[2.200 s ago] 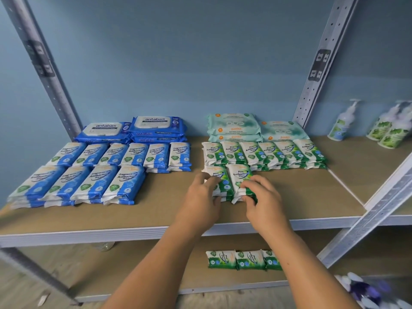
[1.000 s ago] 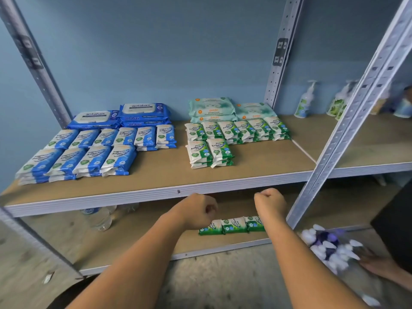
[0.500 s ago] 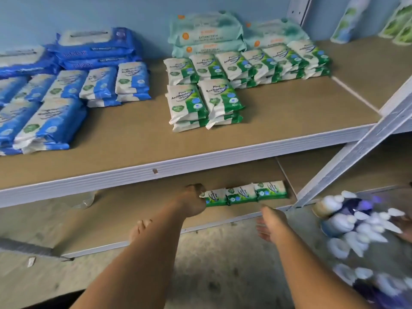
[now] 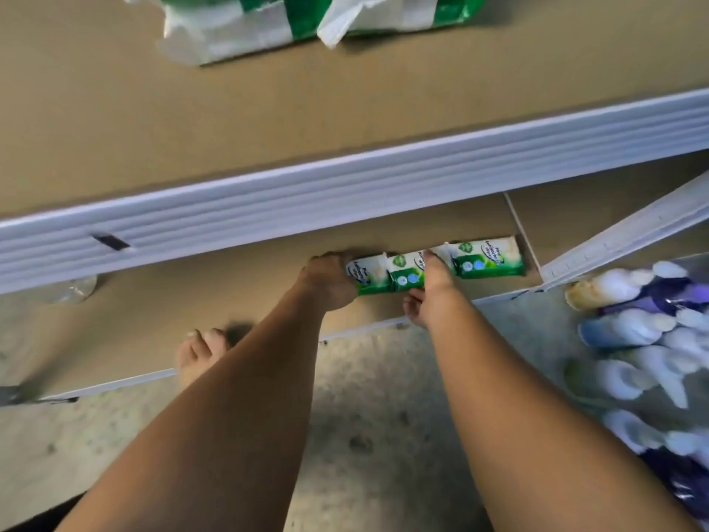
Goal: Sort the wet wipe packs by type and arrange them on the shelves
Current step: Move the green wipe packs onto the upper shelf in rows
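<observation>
Done so far: at twelve o'clock in our view, two large green-and-white wipe packs (image 4: 230, 28) lie side by side on the upper brown board shelf (image 4: 115, 117). We judge the green group to be started but not finished.
Left to do: a row of three small green-and-white soft plastic wipe packs sits on the lower brown board shelf (image 4: 153, 312), near its front edge. We judge these have yet to join their kind above.
Left hand (image 4: 330, 280): curled round the left end of the leftmost pack (image 4: 366, 276).
Right hand (image 4: 429, 289): fingers over the far edge of the middle pack (image 4: 404, 272), thumb at its near edge, pinching it.
Rightmost pack (image 4: 485, 259): untouched, at three o'clock of the right hand, just beside the middle one.
Look of the packs: flat pillow pouches, white above and green below, with small blue dots and crimped ends. The print is too blurred for us to read.
Also there: blurred white and purple bottles (image 4: 633, 324) at four o'clock.
</observation>
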### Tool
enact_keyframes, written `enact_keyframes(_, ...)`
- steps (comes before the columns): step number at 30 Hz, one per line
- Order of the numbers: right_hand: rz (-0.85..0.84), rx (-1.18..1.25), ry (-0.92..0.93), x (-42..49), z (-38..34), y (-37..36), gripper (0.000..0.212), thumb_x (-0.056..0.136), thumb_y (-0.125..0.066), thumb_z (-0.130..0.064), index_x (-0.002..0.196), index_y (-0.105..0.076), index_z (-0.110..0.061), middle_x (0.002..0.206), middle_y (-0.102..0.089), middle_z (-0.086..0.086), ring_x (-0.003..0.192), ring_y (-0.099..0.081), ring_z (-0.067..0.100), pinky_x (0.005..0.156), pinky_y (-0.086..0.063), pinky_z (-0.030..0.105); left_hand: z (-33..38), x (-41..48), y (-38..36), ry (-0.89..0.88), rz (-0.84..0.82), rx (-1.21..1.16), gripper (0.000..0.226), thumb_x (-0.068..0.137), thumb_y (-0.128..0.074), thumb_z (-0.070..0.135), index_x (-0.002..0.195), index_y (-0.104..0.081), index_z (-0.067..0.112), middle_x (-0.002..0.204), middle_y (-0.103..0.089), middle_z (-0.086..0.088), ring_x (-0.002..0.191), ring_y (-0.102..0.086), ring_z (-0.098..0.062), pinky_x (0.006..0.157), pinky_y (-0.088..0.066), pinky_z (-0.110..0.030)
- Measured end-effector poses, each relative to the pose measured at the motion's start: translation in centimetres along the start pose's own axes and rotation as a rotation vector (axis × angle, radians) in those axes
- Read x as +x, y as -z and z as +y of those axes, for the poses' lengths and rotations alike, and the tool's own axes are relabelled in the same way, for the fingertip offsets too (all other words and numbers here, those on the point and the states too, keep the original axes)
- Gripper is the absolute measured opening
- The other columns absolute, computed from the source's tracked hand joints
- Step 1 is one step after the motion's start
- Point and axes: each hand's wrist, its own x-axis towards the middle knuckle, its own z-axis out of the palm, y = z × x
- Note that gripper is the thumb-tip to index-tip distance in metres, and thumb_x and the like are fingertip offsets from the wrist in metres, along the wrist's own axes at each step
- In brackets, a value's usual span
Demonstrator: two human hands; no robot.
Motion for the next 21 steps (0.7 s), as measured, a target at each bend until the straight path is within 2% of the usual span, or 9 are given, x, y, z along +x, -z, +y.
enact_keyframes(4,0.113,0.009,0.043,3.1,0.9,-1.0,0.063,0.079,-0.054,-0.07,0.107,-0.061,-0.014,0.089,-0.057,0.005,0.059,-0.049,0.02,0.05,-0.043,0.025,-0.2,0.7,0.1,0.077,-0.022,0.067,0.068,0.084,-0.058,0.028,0.148,-0.039,0.041,0.134,-0.048,-0.01,0.126,-0.044,-0.036,0.103,-0.042,-0.042)
enact_keyframes(6,0.136,-0.043,0.074,4.3,1.3,-1.6,0.067,0.076,-0.046,-0.073,0.106,-0.062,-0.015,0.088,-0.059,0.004,0.057,-0.049,0.021,0.055,-0.047,0.028,-0.5,0.7,0.2,0.166,-0.038,0.052,0.071,0.083,-0.057,0.028,0.149,-0.036,0.041,0.133,-0.045,-0.013,0.127,-0.041,-0.039,0.105,-0.039,-0.047)
enact_keyframes(8,0.139,-0.047,0.135,4.4,1.3,-2.4,0.065,0.08,-0.043,-0.07,0.108,-0.062,-0.015,0.088,-0.057,0.001,0.066,-0.05,0.019,0.069,-0.052,0.029,-1.1,0.6,0.2,0.253,-0.002,-0.014,0.07,0.079,-0.058,0.032,0.146,-0.041,0.037,0.132,-0.05,-0.014,0.126,-0.044,-0.039,0.104,-0.042,-0.047)
enact_keyframes(11,0.16,-0.058,0.226,6.5,1.7,-3.2,0.067,0.077,-0.047,-0.069,0.116,-0.063,-0.018,0.102,-0.065,-0.004,0.083,-0.058,0.016,0.089,-0.054,0.034,-2.0,0.2,0.2,0.335,0.112,-0.183,0.055,0.073,-0.062,0.032,0.126,-0.056,0.018,0.118,-0.062,-0.011,0.112,-0.057,-0.034,0.095,-0.051,-0.042)
enact_keyframes(13,0.241,-0.025,0.309,3.6,1.7,-3.1,0.062,0.068,-0.06,-0.064,0.114,-0.064,-0.023,0.107,-0.07,-0.01,0.088,-0.067,0.014,0.088,-0.056,0.032,-2.5,-0.2,0.0,0.356,0.159,-0.291,0.043,0.074,-0.064,0.028,0.114,-0.058,0.014,0.108,-0.064,-0.008,0.1,-0.06,-0.031,0.083,-0.053,-0.036)
enact_keyframes(14,0.289,-0.015,0.366,2.2,1.6,-3.1,0.051,0.073,-0.069,-0.052,0.114,-0.065,-0.022,0.107,-0.07,-0.01,0.09,-0.068,0.014,0.086,-0.055,0.029,-2.7,-0.3,-0.1,0.362,0.176,-0.329,0.037,0.076,-0.065,0.027,0.11,-0.058,0.014,0.104,-0.063,-0.006,0.094,-0.06,-0.03,0.077,-0.052,-0.033)
enact_keyframes(16,0.329,-0.049,0.472,0.0,1.8,-3.3,0.038,0.083,-0.074,-0.032,0.116,-0.067,-0.015,0.11,-0.073,0.001,0.097,-0.07,0.023,0.087,-0.056,0.032,-2.9,-0.3,-0.3,0.368,0.191,-0.376,0.03,0.079,-0.067,0.023,0.105,-0.057,0.014,0.097,-0.06,-0.004,0.087,-0.058,-0.027,0.069,-0.046,-0.029)
enact_keyframes(18,0.324,-0.118,0.505,-0.9,2.4,-3.5,0.035,0.085,-0.073,-0.032,0.112,-0.067,-0.011,0.11,-0.073,0.008,0.099,-0.07,0.03,0.087,-0.056,0.037,-2.8,-0.4,-0.3,0.371,0.194,-0.412,0.028,0.08,-0.067,0.019,0.105,-0.057,0.013,0.094,-0.058,-0.003,0.083,-0.056,-0.025,0.065,-0.043,-0.027)
enact_keyframes(21,0.289,-0.166,0.562,-1.4,3.4,-4.2,0.031,0.086,-0.071,-0.035,0.107,-0.064,-0.014,0.101,-0.073,0.005,0.093,-0.069,0.03,0.084,-0.055,0.035,-2.3,-0.8,-0.6,0.374,0.178,-0.466,0.028,0.082,-0.066,0.016,0.108,-0.056,0.012,0.094,-0.057,-0.003,0.081,-0.056,-0.024,0.063,-0.043,-0.027)
